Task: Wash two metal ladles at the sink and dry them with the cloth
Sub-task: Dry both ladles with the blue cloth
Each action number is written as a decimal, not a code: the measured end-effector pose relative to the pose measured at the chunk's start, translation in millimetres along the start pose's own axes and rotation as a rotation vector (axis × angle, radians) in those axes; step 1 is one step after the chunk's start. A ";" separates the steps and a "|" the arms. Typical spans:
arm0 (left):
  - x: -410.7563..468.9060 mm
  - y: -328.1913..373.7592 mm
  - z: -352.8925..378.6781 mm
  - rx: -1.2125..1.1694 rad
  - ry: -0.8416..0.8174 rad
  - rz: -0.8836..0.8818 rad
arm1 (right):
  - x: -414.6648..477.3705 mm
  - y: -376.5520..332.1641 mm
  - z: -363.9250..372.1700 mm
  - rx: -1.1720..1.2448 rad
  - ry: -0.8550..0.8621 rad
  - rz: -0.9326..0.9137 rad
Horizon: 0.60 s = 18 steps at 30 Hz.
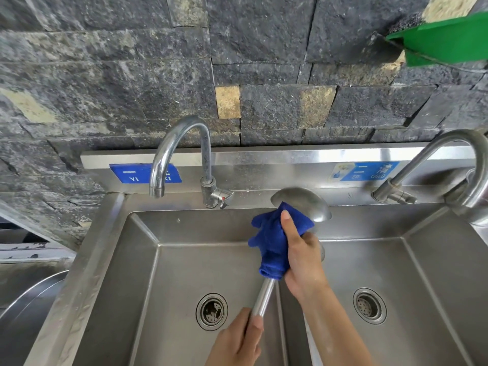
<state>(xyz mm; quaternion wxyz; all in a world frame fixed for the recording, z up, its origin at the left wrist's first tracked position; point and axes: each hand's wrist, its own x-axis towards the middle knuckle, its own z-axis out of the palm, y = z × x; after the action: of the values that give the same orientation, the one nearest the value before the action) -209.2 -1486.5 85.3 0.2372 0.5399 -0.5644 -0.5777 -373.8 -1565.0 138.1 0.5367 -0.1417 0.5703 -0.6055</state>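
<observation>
Left hand [239, 339] at 6 o'clock is gripping the lower end of the ladle [301, 204] handle, fingers curled round the tube. Right hand [303, 257] is clutching the blue cloth [274, 241] wrapped around the upper handle, thumb lying along the cloth toward 12 o'clock. Ladle bowl is sitting domed-side up above the sink [148, 260] divider, near the rear rim, between the left faucet [182, 154] and right faucet [435, 165]

left sign [145, 173] "YI", right sign [365, 171] "ER QIAO"
</observation>
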 end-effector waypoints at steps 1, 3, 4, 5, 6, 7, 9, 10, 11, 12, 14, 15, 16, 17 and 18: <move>3.8 2.3 3.6 -0.006 0.016 0.024 | -6.3 6.1 4.1 -0.001 -0.009 0.012; 12.8 2.0 8.2 -0.014 0.020 0.056 | -23.0 23.4 11.2 -0.007 -0.066 0.023; 15.9 1.7 7.9 0.010 0.012 0.063 | -32.0 31.1 11.6 -0.021 -0.084 0.019; 17.1 -0.3 4.7 0.063 0.002 0.074 | -38.9 36.8 10.1 -0.051 -0.087 0.018; 18.7 -4.2 2.8 0.103 -0.003 0.088 | -42.9 39.0 8.4 -0.089 -0.084 0.019; 19.0 -7.6 3.4 0.118 0.000 0.083 | -42.6 38.4 5.6 -0.135 -0.093 0.015; 13.7 -3.0 6.5 0.100 0.014 0.072 | -34.7 26.8 0.9 -0.188 -0.143 -0.019; 8.9 -1.2 10.6 0.047 0.028 0.059 | -26.4 16.9 -0.8 -0.165 -0.128 -0.038; 2.7 2.9 13.7 0.012 0.034 0.045 | -17.3 4.6 -2.2 -0.130 -0.087 -0.051; -1.9 5.3 15.3 -0.025 0.028 0.024 | -8.0 -7.9 -3.1 -0.112 -0.026 -0.055; -10.1 8.7 19.0 -0.073 0.008 -0.002 | 4.3 -23.0 -2.0 -0.175 0.056 -0.031; -11.6 13.7 19.5 -0.102 -0.006 0.013 | 6.3 -22.4 -1.4 -0.228 0.066 -0.022; -9.3 20.6 21.0 -0.158 -0.008 0.003 | 3.2 -19.1 0.4 -0.268 0.049 -0.010; -6.8 29.3 20.4 -0.212 0.006 -0.019 | -1.5 -11.8 1.3 -0.298 0.014 0.007; -2.1 34.6 20.7 -0.260 -0.003 -0.027 | -10.2 -4.7 3.2 -0.318 -0.040 0.025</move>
<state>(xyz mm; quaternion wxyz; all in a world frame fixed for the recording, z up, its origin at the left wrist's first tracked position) -238.7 -1485.1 112.9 0.2967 0.5109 -0.4778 -0.6501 -369.7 -1559.4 147.5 0.5262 -0.2296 0.6498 -0.4981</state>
